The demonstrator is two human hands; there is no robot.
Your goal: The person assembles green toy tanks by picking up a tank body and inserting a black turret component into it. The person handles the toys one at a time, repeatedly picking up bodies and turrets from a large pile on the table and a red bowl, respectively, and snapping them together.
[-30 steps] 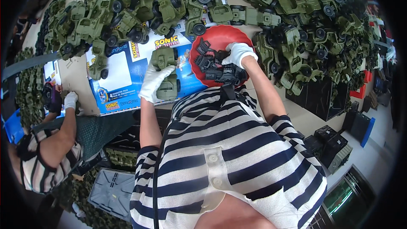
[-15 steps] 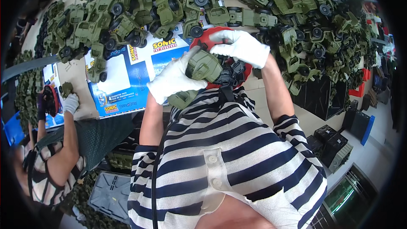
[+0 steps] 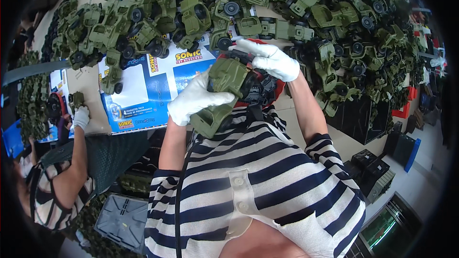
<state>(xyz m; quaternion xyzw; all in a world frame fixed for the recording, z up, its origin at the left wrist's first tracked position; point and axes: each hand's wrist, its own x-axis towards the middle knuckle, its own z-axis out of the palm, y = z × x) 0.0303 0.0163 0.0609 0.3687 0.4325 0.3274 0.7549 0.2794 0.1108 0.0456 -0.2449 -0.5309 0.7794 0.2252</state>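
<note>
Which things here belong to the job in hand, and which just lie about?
Apparently in the job:
green toy vehicle, in the left hand
right hand, close by
black parts in the red bowl
heaped green vehicles, probably

Seemingly lying about:
grey tray
black crates

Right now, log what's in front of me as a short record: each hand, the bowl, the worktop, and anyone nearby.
Left hand: white-gloved, gripping a green toy vehicle
Right hand: white-gloved, above the bowl, close to the vehicle; whether it grips anything is unclear
Red bowl: partly hidden, black parts inside
Worktop: blue-and-white printed sheet, piled green vehicles
Nearby: co-worker's gloved hand, at left
</note>
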